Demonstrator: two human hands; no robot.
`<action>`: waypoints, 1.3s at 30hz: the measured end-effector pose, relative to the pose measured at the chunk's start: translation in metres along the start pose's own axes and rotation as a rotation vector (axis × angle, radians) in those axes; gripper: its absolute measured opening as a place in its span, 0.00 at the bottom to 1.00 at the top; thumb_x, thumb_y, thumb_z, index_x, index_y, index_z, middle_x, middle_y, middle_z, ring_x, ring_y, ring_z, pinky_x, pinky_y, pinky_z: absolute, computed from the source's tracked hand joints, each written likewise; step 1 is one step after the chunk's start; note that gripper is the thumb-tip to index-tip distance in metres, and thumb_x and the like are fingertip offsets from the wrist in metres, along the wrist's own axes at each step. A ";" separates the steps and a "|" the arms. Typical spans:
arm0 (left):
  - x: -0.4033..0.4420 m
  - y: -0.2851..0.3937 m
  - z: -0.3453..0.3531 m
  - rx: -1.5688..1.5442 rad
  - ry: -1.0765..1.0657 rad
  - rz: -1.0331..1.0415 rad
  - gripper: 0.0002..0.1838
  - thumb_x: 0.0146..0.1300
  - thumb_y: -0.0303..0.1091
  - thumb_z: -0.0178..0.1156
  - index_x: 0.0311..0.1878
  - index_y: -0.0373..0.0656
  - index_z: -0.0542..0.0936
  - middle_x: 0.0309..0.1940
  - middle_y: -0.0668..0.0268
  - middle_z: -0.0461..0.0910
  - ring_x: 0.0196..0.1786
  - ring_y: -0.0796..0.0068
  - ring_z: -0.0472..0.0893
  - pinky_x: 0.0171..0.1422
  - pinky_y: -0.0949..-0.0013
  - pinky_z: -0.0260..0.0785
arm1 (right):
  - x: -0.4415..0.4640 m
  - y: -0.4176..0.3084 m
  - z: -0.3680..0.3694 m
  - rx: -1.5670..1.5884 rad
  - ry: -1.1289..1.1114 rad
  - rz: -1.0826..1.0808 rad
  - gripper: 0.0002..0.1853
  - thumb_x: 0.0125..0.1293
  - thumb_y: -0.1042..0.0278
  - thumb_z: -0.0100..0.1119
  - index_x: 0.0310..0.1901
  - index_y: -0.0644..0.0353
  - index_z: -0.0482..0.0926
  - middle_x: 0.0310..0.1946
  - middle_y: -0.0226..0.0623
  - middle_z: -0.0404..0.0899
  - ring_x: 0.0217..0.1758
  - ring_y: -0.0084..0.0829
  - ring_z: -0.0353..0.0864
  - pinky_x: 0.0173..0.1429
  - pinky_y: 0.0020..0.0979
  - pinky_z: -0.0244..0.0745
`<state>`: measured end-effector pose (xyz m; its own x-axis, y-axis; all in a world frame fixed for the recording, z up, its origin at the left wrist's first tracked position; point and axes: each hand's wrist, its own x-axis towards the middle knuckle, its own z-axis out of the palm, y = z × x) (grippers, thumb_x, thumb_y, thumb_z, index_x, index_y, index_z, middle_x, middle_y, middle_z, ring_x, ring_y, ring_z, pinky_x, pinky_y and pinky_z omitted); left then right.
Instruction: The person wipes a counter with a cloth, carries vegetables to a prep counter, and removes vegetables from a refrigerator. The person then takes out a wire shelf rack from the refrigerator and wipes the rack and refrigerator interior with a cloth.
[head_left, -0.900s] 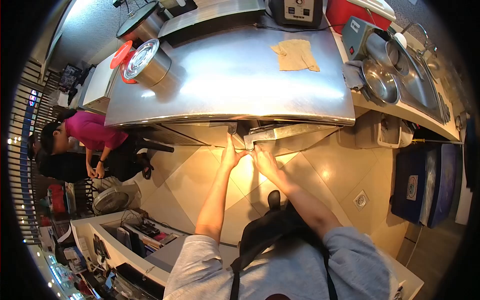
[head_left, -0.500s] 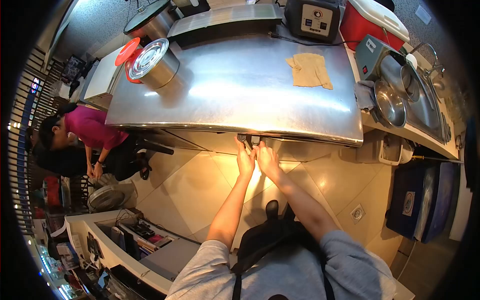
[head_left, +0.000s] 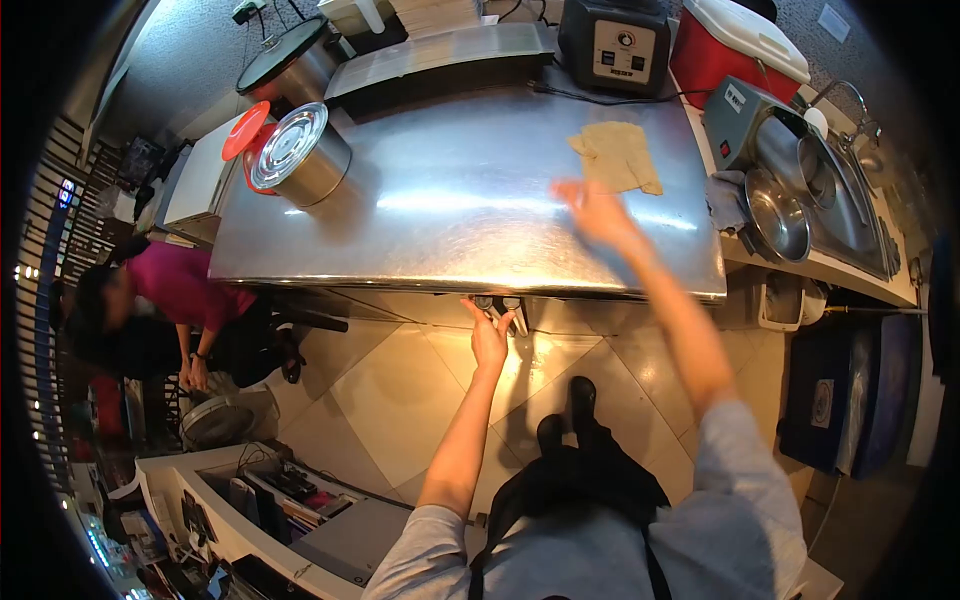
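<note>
My left hand (head_left: pixel 489 347) is just below the front edge of the steel counter (head_left: pixel 450 240), close against a pair of dark door handles (head_left: pixel 497 303). Its thumb and index finger are spread apart, the other fingers are partly hidden, and nothing shows in its grasp. Above the counter top, my right hand (head_left: pixel 603 215) is smeared by motion, so its fingers are unclear. A folded tan cloth (head_left: pixel 615 150) lies flat just beyond it; I cannot tell whether they touch.
A lidded steel canister (head_left: pixel 305 160) and a red-lidded container (head_left: pixel 245 132) stand at the counter's left. At the back is a black machine (head_left: pixel 615 50) with a cord. Steel bowls (head_left: pixel 778 218) sit by the sink at right. A person (head_left: pixel 180 290) sits at left.
My right hand has left the handles and risen over the counter toward the cloth. My left hand remains by the handles, its thumb and index finger now wider apart. The view has shifted slightly.
</note>
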<state>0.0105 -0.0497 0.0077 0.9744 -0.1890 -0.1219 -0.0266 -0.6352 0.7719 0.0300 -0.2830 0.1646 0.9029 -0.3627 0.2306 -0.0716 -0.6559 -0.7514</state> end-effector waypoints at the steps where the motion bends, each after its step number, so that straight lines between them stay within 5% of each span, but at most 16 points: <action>1: -0.002 0.006 -0.007 0.076 -0.037 -0.022 0.50 0.52 0.48 0.60 0.64 0.29 0.38 0.39 0.40 0.73 0.41 0.46 0.74 0.44 0.59 0.65 | 0.047 0.014 -0.027 -0.289 -0.218 0.221 0.24 0.64 0.47 0.37 0.49 0.57 0.72 0.47 0.45 0.73 0.49 0.43 0.72 0.53 0.42 0.65; 3: 0.004 0.009 -0.010 0.121 -0.085 -0.041 0.51 0.50 0.49 0.61 0.64 0.29 0.39 0.44 0.39 0.71 0.45 0.46 0.73 0.48 0.60 0.65 | 0.091 0.082 -0.022 -0.771 0.260 -0.105 0.25 0.64 0.46 0.35 0.57 0.50 0.65 0.60 0.40 0.60 0.62 0.45 0.59 0.61 0.49 0.53; 6: 0.010 -0.012 -0.008 0.069 -0.090 0.098 0.51 0.51 0.49 0.60 0.64 0.29 0.39 0.52 0.37 0.64 0.56 0.50 0.68 0.55 0.63 0.62 | 0.090 0.102 0.009 -0.802 0.074 0.094 0.27 0.63 0.44 0.35 0.61 0.45 0.58 0.65 0.35 0.51 0.66 0.47 0.48 0.63 0.55 0.44; 8: 0.008 -0.035 -0.007 -0.035 -0.166 -0.033 0.50 0.52 0.49 0.59 0.64 0.30 0.39 0.55 0.37 0.60 0.58 0.51 0.66 0.58 0.64 0.61 | 0.047 0.092 0.002 -0.732 -0.092 -0.126 0.27 0.61 0.42 0.37 0.61 0.41 0.59 0.65 0.35 0.50 0.67 0.45 0.47 0.65 0.52 0.44; 10: -0.007 -0.073 -0.008 -0.037 -0.169 -0.025 0.49 0.55 0.51 0.56 0.64 0.30 0.38 0.57 0.37 0.58 0.58 0.50 0.65 0.59 0.63 0.59 | -0.015 0.089 -0.029 -0.709 -0.136 -0.114 0.28 0.60 0.40 0.38 0.62 0.38 0.58 0.65 0.35 0.50 0.67 0.47 0.46 0.65 0.52 0.42; 12: -0.036 -0.081 -0.024 0.030 -0.279 -0.284 0.48 0.57 0.54 0.52 0.64 0.30 0.37 0.58 0.36 0.54 0.60 0.47 0.62 0.61 0.62 0.57 | -0.036 0.116 -0.066 -0.918 0.026 -0.060 0.31 0.57 0.35 0.38 0.62 0.35 0.57 0.65 0.37 0.50 0.67 0.50 0.46 0.65 0.55 0.38; 14: -0.075 -0.147 -0.018 0.101 -0.228 -0.196 0.47 0.58 0.57 0.48 0.64 0.32 0.36 0.58 0.36 0.54 0.61 0.47 0.60 0.61 0.61 0.56 | -0.008 0.146 -0.092 -0.870 0.085 0.120 0.32 0.56 0.33 0.36 0.62 0.35 0.56 0.65 0.38 0.50 0.67 0.52 0.44 0.65 0.55 0.37; 19: -0.173 -0.150 -0.034 0.138 -0.444 -0.506 0.47 0.58 0.59 0.46 0.64 0.31 0.37 0.59 0.35 0.51 0.63 0.47 0.57 0.63 0.62 0.52 | 0.102 0.151 -0.058 -0.867 0.124 0.397 0.36 0.56 0.31 0.34 0.64 0.42 0.53 0.65 0.41 0.47 0.68 0.50 0.42 0.66 0.54 0.32; 24: -0.201 -0.163 -0.036 0.257 -0.564 -0.582 0.47 0.58 0.61 0.44 0.64 0.32 0.40 0.59 0.35 0.52 0.62 0.47 0.57 0.63 0.62 0.52 | 0.136 0.057 0.086 -0.600 0.080 -0.141 0.32 0.55 0.39 0.41 0.59 0.49 0.62 0.60 0.43 0.58 0.65 0.49 0.49 0.65 0.57 0.36; 27: -0.180 -0.153 -0.032 0.128 -0.442 -0.510 0.46 0.57 0.62 0.44 0.65 0.35 0.42 0.59 0.35 0.53 0.62 0.47 0.57 0.63 0.61 0.53 | 0.083 -0.027 0.163 -0.300 -0.327 -0.208 0.30 0.60 0.39 0.31 0.62 0.41 0.56 0.66 0.35 0.45 0.69 0.48 0.35 0.66 0.56 0.23; 29: -0.155 -0.135 -0.031 0.123 -0.422 -0.500 0.46 0.57 0.62 0.44 0.65 0.36 0.42 0.59 0.36 0.53 0.62 0.48 0.58 0.63 0.62 0.53 | 0.054 -0.056 0.186 -0.545 -0.357 -0.400 0.28 0.62 0.39 0.27 0.63 0.34 0.54 0.67 0.33 0.42 0.69 0.49 0.34 0.66 0.57 0.24; 32: -0.134 -0.109 -0.036 0.024 -0.374 -0.480 0.44 0.58 0.61 0.44 0.65 0.35 0.43 0.58 0.37 0.55 0.61 0.50 0.60 0.62 0.63 0.55 | 0.030 -0.051 0.172 -0.500 -0.411 -0.443 0.27 0.62 0.40 0.26 0.63 0.31 0.51 0.68 0.31 0.39 0.69 0.48 0.32 0.66 0.57 0.23; 36: -0.155 -0.114 -0.037 -0.046 -0.307 -0.474 0.40 0.60 0.56 0.45 0.64 0.34 0.47 0.56 0.38 0.60 0.59 0.53 0.65 0.60 0.64 0.57 | 0.039 0.019 0.097 -0.501 -0.319 -0.218 0.25 0.58 0.40 0.35 0.55 0.35 0.65 0.64 0.30 0.51 0.68 0.48 0.41 0.66 0.55 0.31; 39: -0.199 -0.126 -0.046 -0.034 -0.363 -0.592 0.38 0.62 0.53 0.44 0.62 0.29 0.50 0.55 0.38 0.61 0.57 0.54 0.67 0.60 0.64 0.58 | 0.036 0.090 0.002 -0.699 0.132 -0.089 0.24 0.57 0.41 0.42 0.54 0.38 0.68 0.60 0.30 0.60 0.63 0.47 0.52 0.63 0.54 0.41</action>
<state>-0.1695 0.1023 -0.0362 0.6861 -0.0602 -0.7250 0.4992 -0.6860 0.5293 0.0567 -0.3535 0.1036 0.8624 -0.3362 0.3785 -0.2949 -0.9413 -0.1642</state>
